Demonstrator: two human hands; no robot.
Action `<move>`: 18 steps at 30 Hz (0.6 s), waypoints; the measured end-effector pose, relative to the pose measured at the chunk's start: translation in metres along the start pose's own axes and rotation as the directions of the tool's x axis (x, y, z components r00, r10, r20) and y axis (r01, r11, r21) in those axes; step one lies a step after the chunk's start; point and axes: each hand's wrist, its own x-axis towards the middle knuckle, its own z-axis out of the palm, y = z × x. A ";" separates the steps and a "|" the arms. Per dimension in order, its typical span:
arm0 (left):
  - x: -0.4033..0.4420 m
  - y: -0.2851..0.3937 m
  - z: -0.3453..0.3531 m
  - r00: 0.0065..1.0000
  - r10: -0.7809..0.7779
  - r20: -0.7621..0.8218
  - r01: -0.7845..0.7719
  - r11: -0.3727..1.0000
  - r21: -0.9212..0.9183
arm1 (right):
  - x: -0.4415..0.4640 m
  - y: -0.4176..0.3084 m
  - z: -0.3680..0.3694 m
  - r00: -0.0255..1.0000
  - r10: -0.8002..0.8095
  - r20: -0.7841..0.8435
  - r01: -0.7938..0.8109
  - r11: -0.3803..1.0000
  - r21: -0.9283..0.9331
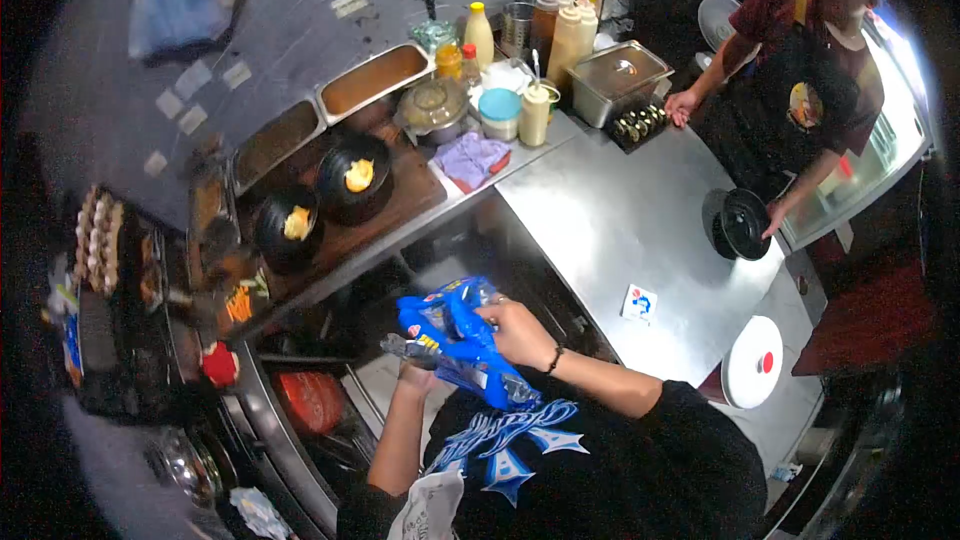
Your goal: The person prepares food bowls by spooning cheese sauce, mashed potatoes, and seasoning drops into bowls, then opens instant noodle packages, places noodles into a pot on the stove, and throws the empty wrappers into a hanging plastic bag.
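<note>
A crinkled blue plastic package (465, 350) with clear parts is held in front of my chest, over an open drawer or fridge compartment (345, 380). My right hand (520, 333) is closed on its upper right side. Below its left edge, my left hand (417, 377) grips the package, its fingers partly hidden by the plastic. What is inside the package I cannot make out. A red bundle (308, 402) lies in the compartment to the left of my left hand.
Two black bowls (340, 202) with food stand on a wooden board (415, 202). Sauce bottles (566, 45), a purple cloth (470, 157) and a steel container (620, 80) line the back. Across the steel counter (600, 220), a co-worker's hand (775, 218) holds a black bowl (746, 224). A white lid (752, 362) lies right.
</note>
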 end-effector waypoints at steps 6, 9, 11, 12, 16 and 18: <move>0.074 0.000 -0.047 0.987 0.011 -0.159 -0.023 0.997 -0.072 | 0.076 0.040 -0.035 0.962 0.230 -0.146 -0.175 0.934 0.312; 0.118 0.008 -0.028 0.994 -0.059 -0.087 0.046 0.988 -0.150 | 0.093 0.040 -0.090 0.944 0.277 -0.181 -0.157 0.857 0.490; 0.148 0.007 -0.033 0.989 -0.123 -0.083 0.111 0.984 -0.139 | 0.089 0.059 -0.119 0.861 0.312 -0.402 -0.130 0.898 0.420; 0.161 0.009 -0.037 0.982 -0.170 -0.077 0.159 0.979 -0.124 | 0.085 0.064 -0.130 0.775 0.473 -0.419 -0.112 0.756 0.645; 0.210 0.027 -0.013 0.980 -0.192 0.044 0.196 0.975 -0.108 | 0.046 0.134 -0.158 0.521 0.707 -0.479 -0.151 0.628 0.763; 0.232 0.032 -0.007 0.975 -0.207 0.084 0.215 0.972 -0.097 | 0.021 0.188 -0.154 0.506 0.741 -0.442 -0.348 0.644 0.681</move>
